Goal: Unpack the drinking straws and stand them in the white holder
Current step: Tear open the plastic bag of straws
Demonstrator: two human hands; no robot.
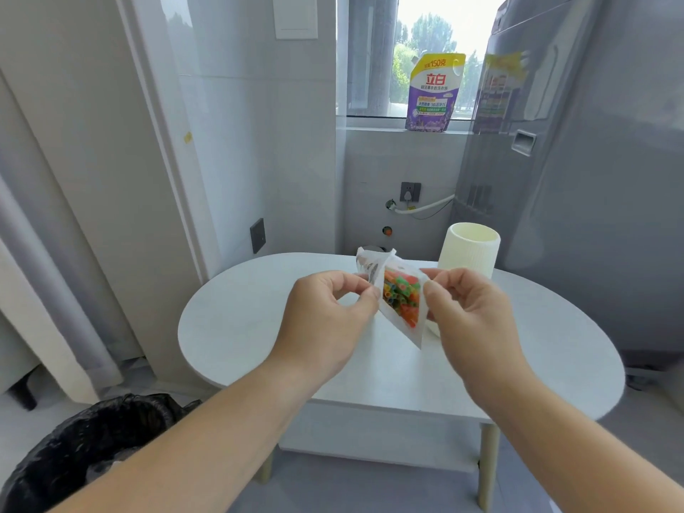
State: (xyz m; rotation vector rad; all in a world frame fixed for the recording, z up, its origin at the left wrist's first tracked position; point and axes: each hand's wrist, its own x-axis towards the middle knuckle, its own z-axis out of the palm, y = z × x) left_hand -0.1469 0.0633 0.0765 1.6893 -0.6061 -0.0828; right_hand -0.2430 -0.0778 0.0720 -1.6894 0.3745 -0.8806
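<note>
A clear plastic bag point(407, 329) full of colourful drinking straws point(401, 299) hangs end-on above the table, its mouth facing me. My left hand point(325, 320) pinches the bag's left edge. My right hand point(470, 320) pinches its right edge. The straws' open ends show red, green, orange and yellow. The white ribbed holder point(468, 249) stands upright on the table behind my right hand, and its inside is hidden from me.
The oval white table point(237, 327) stands against the wall. A bin lined with a black bag point(85, 449) sits on the floor at lower left. A grey appliance point(592, 179) rises at right. A purple detergent pouch point(433, 94) stands on the window sill.
</note>
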